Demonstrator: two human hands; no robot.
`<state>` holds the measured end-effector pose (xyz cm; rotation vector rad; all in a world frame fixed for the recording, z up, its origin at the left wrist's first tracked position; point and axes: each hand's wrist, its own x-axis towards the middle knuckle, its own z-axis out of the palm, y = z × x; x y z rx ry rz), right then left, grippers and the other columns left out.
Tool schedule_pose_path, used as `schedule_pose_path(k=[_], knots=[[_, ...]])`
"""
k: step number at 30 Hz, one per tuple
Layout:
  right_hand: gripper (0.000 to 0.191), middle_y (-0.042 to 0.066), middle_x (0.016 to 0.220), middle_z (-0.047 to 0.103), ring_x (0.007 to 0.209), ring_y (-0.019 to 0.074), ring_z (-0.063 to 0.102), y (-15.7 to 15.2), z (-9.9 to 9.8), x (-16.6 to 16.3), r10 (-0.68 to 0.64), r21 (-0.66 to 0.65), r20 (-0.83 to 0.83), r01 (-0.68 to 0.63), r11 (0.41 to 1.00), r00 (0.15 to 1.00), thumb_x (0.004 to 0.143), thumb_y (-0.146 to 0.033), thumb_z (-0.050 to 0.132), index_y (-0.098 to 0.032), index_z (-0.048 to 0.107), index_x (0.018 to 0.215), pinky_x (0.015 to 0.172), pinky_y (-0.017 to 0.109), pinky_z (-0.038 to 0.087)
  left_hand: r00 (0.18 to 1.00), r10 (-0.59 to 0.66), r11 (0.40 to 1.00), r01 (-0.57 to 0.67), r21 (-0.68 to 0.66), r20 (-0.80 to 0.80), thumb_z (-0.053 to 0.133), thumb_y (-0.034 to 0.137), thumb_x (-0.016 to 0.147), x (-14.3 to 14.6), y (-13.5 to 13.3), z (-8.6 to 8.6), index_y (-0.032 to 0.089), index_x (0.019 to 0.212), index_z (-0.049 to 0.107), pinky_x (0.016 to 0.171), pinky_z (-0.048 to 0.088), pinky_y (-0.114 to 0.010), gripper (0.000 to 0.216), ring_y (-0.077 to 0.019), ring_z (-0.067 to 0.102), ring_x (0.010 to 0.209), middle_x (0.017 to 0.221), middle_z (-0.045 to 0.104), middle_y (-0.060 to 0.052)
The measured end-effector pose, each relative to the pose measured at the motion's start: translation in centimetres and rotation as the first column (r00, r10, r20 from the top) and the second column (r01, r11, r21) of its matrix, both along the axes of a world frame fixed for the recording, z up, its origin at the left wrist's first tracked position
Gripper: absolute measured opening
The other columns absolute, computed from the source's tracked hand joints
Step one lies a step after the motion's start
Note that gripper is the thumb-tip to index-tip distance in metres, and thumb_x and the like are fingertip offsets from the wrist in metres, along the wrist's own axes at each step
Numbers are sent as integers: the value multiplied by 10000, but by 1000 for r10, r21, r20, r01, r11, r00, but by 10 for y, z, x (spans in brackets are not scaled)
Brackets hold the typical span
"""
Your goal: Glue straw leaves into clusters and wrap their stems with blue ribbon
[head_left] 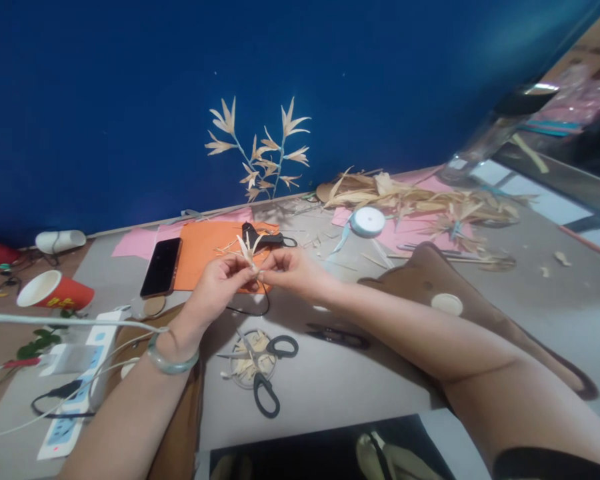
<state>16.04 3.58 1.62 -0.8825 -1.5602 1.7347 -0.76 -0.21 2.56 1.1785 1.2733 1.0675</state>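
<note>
Over the orange sheet [189,267], my left hand [225,281] pinches the base of a small pale flower of dried husk strips [249,248]. Its pointed petals spread upward. My right hand [294,272] meets it fingertip to fingertip, closed on the same flower base. Just behind the fingers lies a black glue gun [265,239], partly hidden. Open scissors [261,360] with black handles rest across a round dish of husk scraps [245,375] below my hands. Black thread snips [337,335] lie under my right forearm.
Stems of finished husk flowers [275,157] stand against the blue wall. A ribbon spool [368,222] and dried husks [405,193] lie at the back right. At left are a phone [161,268], a red paper cup [63,291] and a power strip [97,353] with cables crossing my left wrist.
</note>
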Motion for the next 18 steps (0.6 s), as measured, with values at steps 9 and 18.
schedule_pose_path(k=[9, 18], knots=[[190, -51, 556, 554, 484, 47, 369, 2, 6, 4, 107, -36, 2, -107, 994, 994, 679, -302, 738, -139, 640, 680, 482, 219, 255, 996, -73, 997, 75, -25, 54, 784, 345, 672, -7, 1, -5, 134, 666, 627, 549, 497, -227, 263, -110, 597, 517, 568, 631, -6], [188, -66, 487, 532, 418, 38, 321, 4, 5, 3, 128, -160, -43, -133, 978, 991, 651, -276, 728, -152, 587, 634, 430, 215, 179, 967, -58, 992, 84, -96, 247, 792, 291, 659, -1, -3, -4, 144, 678, 639, 539, 513, -234, 213, -103, 596, 504, 619, 658, -5]])
